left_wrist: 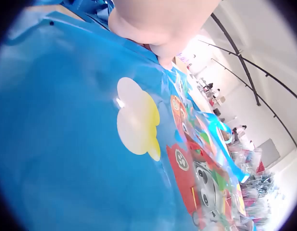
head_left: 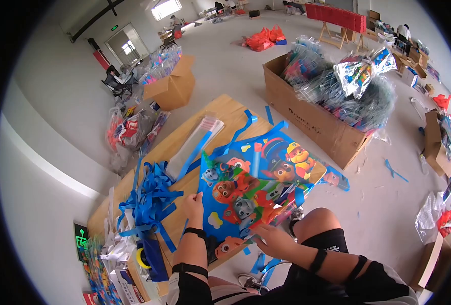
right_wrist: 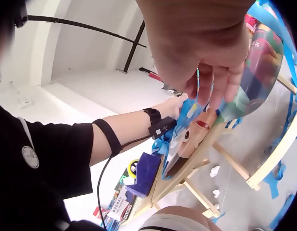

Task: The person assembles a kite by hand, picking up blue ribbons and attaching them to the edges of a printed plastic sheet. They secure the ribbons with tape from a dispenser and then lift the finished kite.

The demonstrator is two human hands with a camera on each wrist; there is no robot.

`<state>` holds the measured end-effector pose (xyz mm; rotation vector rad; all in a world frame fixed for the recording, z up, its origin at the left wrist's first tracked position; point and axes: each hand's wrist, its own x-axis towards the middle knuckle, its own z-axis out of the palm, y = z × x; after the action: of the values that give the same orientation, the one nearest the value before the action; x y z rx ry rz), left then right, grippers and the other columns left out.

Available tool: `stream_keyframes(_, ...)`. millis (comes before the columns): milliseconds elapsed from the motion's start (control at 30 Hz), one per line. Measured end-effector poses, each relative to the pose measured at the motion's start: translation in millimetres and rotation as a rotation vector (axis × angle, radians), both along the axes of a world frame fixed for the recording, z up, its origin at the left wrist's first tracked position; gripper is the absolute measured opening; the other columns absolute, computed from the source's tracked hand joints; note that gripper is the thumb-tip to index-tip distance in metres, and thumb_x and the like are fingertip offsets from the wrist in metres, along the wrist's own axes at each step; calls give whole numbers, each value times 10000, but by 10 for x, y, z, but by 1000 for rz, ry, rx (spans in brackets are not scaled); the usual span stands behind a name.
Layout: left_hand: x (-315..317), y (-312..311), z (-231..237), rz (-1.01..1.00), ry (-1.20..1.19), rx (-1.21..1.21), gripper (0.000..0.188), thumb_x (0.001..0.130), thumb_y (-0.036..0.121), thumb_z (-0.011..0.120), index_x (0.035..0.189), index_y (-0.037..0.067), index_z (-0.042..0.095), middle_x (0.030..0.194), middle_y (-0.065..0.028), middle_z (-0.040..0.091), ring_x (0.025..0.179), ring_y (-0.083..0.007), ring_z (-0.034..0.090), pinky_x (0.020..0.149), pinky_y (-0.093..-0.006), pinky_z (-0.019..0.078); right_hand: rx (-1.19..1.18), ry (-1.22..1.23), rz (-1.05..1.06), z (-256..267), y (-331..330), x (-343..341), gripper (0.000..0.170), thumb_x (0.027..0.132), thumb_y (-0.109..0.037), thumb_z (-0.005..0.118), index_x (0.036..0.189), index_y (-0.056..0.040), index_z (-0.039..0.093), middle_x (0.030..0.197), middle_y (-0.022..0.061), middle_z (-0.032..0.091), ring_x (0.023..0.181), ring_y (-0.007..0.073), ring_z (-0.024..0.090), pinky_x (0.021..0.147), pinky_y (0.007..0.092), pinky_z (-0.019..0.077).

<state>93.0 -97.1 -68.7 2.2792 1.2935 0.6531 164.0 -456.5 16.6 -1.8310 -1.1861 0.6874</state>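
A blue plastic sheet [head_left: 213,201] printed with cartoon dogs lies over the near end of a wooden table, its lower right part folded up and glossy. My left hand [head_left: 193,207] grips its left edge; in the left wrist view that hand [left_wrist: 163,24] curls over the edge, above a white and yellow cloud print. By the sheet's near right edge is my right hand [head_left: 276,241], slightly blurred. In the right wrist view the fingers [right_wrist: 218,86] of that hand hang loosely bent against the sheet.
A tangle of blue ribbon [head_left: 152,198] and a stack of clear bags [head_left: 195,147] lie on the wooden table [head_left: 220,109]. A yellow tape roll [head_left: 143,258] is at its left. Beyond stands a large carton [head_left: 317,124] with wrapped bundles. Ribbon scraps [head_left: 396,171] lie on the floor.
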Motion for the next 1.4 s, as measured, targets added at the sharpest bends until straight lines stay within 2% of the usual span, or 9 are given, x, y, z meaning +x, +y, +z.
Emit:
stream_keyframes(67, 5, -6, -66, 49, 6, -29, 380, 886, 426, 724, 855, 48, 753, 788, -117, 724, 741, -304, 689, 661, -429, 518, 37, -151, 16, -45, 259, 55, 396, 900, -204, 666, 1263, -58, 605, 1257, 151, 625, 1129, 317, 627, 949, 411, 502)
stream_keyframes(133, 1, -52, -70, 80, 39, -14, 380, 889, 432, 720, 864, 54, 756, 798, -112, 728, 750, -301, 692, 665, -427, 519, 109, -612, -14, -204, 517, 91, 627, 896, -349, 683, 1423, -66, 496, 1484, 142, 474, 1348, 327, 477, 1105, 443, 396)
stream_keyframes(167, 2, -70, -63, 107, 63, -3, 380, 891, 438, 716, 873, 61, 758, 809, -108, 733, 760, -298, 696, 670, -425, 520, 114, -606, -11, -290, 597, 97, 627, 896, -349, 683, 1423, -66, 496, 1484, 142, 474, 1348, 327, 477, 1105, 443, 396)
stream_keyframes(233, 6, -53, -114, 115, 53, 1, 381, 893, 443, 712, 877, 65, 761, 816, -105, 736, 765, -299, 698, 674, -425, 523, -31, -706, -15, -450, 714, 77, 769, 915, -493, 622, 1512, -61, 403, 1596, 126, 351, 1466, 329, 332, 1202, 487, 256)
stream_keyframes(433, -1, 33, -128, 129, 76, -90, 410, 881, 481, 708, 888, 76, 771, 830, -104, 742, 780, -310, 701, 686, -434, 530, -184, -776, -16, -686, 642, 60, 808, 929, -594, 550, 1553, -116, 367, 1639, 91, 292, 1521, 306, 235, 1237, 502, 155)
stream_keyframes(600, -8, 230, -178, 102, 168, -239, 439, 871, 507, 702, 910, 76, 776, 853, -115, 747, 811, -320, 706, 698, -453, 532, -206, -786, -20, -673, 628, 50, 796, 925, -581, 556, 1555, -132, 369, 1638, 80, 300, 1523, 307, 234, 1237, 506, 156)
stream_keyframes(967, 6, 174, 31, 80, -53, -456, 365, 869, 313, 782, 889, -49, 742, 705, -101, 671, 626, -193, 628, 578, -379, 473, -185, -760, -23, -672, 626, 58, 783, 919, -570, 564, 1550, -143, 379, 1635, 73, 308, 1522, 301, 239, 1240, 505, 152)
stream_keyframes(1067, 5, 244, -16, 94, -20, -520, 379, 871, 309, 797, 964, -55, 742, 853, -99, 699, 779, -182, 645, 686, -380, 502, -189, -755, -21, -669, 619, 62, 780, 923, -571, 561, 1551, -146, 376, 1635, 69, 309, 1522, 296, 239, 1240, 503, 151)
stream_keyframes(1400, 1, 254, -82, 95, -78, -480, 360, 882, 291, 780, 965, -57, 747, 794, -97, 696, 706, -175, 639, 637, -372, 500, -168, -751, -36, -698, 603, 77, 780, 925, -589, 556, 1546, -149, 381, 1619, 62, 335, 1511, 289, 261, 1239, 499, 167)
